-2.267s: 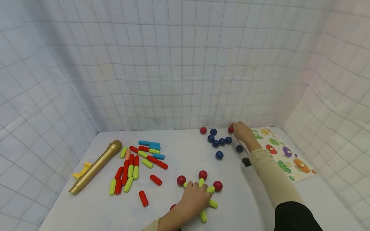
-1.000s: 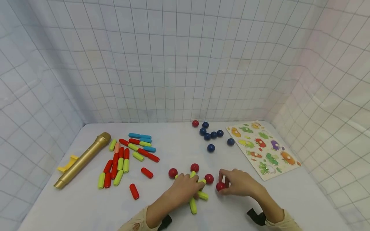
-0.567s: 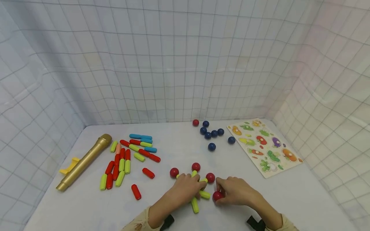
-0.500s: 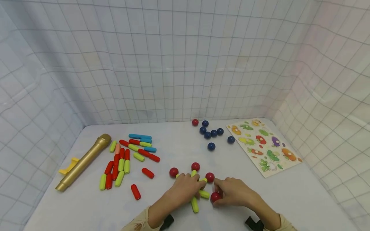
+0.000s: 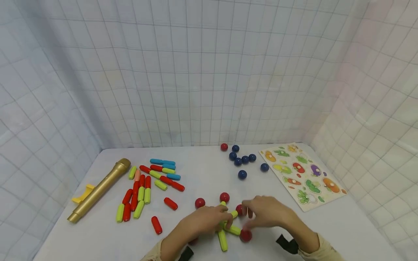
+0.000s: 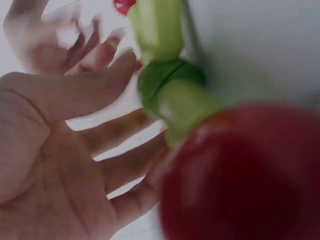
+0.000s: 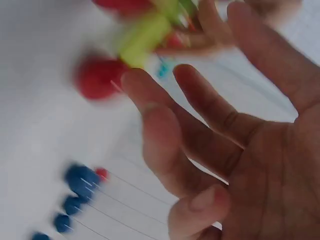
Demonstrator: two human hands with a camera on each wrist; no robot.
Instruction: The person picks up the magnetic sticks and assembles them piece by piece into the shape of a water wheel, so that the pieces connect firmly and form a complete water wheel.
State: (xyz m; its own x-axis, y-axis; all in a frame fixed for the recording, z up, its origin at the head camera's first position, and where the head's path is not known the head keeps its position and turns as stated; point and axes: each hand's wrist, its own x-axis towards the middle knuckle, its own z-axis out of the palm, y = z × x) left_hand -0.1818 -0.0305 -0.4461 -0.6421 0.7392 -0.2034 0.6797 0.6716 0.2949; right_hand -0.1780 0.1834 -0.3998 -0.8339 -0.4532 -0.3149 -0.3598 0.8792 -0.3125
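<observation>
A star of yellow-green rods (image 5: 233, 230) tipped with red balls lies near the table's front edge. My left hand (image 5: 204, 221) rests on its middle with fingers fairly straight; the left wrist view shows that open palm (image 6: 65, 150) beside a green rod (image 6: 180, 100) and a red ball (image 6: 240, 175). A red ball (image 5: 245, 236) sits at the end of the right-hand rod. My right hand (image 5: 266, 212) hovers just above and behind it, fingers spread, holding nothing. In the right wrist view the open right hand (image 7: 225, 135) is apart from the blurred red ball (image 7: 97, 77).
Loose red, green and blue rods (image 5: 143, 188) lie at the left, beside a gold toy microphone (image 5: 99, 189). Several blue balls (image 5: 243, 159) and one red ball (image 5: 224, 146) sit at the back. A vegetable puzzle board (image 5: 303, 174) lies at the right. Grid-patterned walls close in three sides.
My right hand carried a red ball from the back cluster to the star, set it at a rod's end, then let go and lifted with fingers spread. The left hand stayed on the star.
</observation>
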